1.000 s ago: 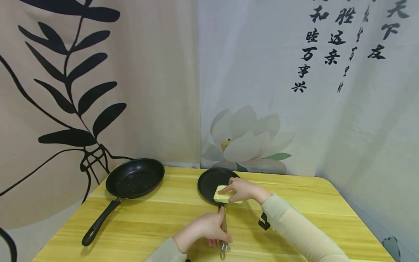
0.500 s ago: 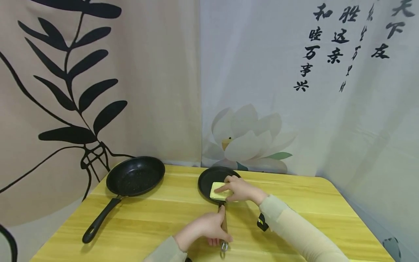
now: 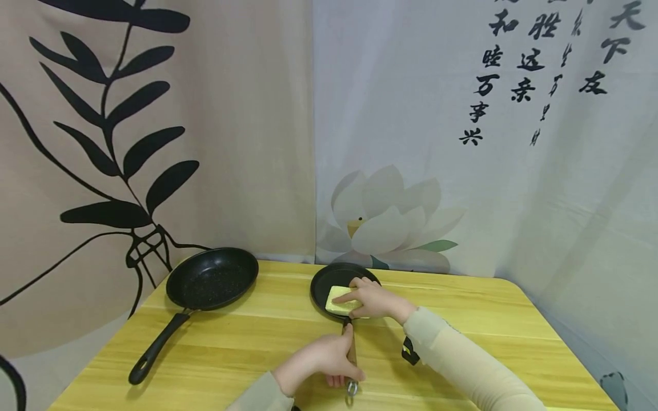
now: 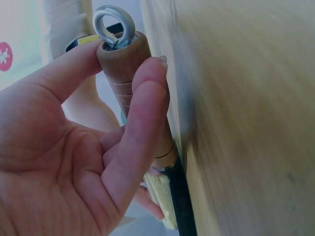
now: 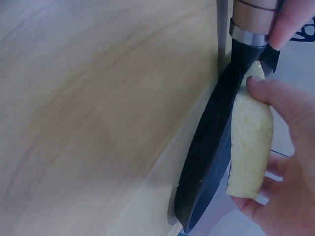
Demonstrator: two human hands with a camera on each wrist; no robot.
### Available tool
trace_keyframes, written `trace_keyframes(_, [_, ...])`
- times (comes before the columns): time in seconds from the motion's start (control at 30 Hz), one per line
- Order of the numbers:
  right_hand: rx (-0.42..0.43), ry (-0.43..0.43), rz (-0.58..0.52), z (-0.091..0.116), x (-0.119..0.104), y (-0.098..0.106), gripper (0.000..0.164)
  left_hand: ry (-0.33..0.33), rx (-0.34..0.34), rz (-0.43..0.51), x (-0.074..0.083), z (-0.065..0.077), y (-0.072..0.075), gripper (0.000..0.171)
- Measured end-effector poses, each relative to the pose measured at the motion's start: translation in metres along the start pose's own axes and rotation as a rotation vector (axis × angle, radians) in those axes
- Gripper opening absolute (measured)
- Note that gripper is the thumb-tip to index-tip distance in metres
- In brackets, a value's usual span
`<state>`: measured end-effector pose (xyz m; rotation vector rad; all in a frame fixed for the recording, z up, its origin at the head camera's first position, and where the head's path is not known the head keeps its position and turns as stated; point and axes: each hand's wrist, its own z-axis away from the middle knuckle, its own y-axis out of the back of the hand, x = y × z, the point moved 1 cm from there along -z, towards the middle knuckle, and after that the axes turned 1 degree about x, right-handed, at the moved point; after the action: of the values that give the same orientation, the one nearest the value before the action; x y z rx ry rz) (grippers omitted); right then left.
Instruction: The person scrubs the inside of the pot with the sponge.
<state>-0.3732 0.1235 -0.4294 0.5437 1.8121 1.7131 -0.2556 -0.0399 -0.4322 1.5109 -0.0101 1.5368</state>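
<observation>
A small, shallow black frying pan (image 3: 328,281) lies at the back middle of the table, its wooden handle (image 4: 118,66) pointing toward me. My left hand (image 3: 329,357) grips that handle near the end, where a metal hanging ring (image 4: 114,22) sticks out. With my right hand (image 3: 379,300) I hold a pale yellow sponge (image 3: 339,301) over the front part of the pan. In the right wrist view the thumb and fingers pinch the sponge (image 5: 251,140) by its edges, its flat side against the inside of the pan.
A larger black frying pan (image 3: 213,279) sits to the left, its black handle (image 3: 156,351) angled toward the near left. All of this stands on a yellow wood-grain table (image 3: 488,319). Behind it hangs a printed curtain (image 3: 247,142) with leaves, a flower and characters.
My right hand has slid the sponge a little to the left across the pan, in from its right front edge. The left hand and the pan have stayed in place.
</observation>
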Motion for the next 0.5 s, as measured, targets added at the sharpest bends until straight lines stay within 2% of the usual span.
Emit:
trace_keyframes(0.27, [-0.006,-0.043,-0.005,-0.0044,-0.0017,-0.0027,0.045,-0.009,0.0,-0.003,-0.0014,-0.0004,-0.0006,0.1])
trace_keyframes(0.5, [0.007,-0.046,0.027,-0.0065,-0.0042,-0.0061,0.046,-0.011,0.012,-0.01,-0.0018,-0.0007,-0.0014,0.1])
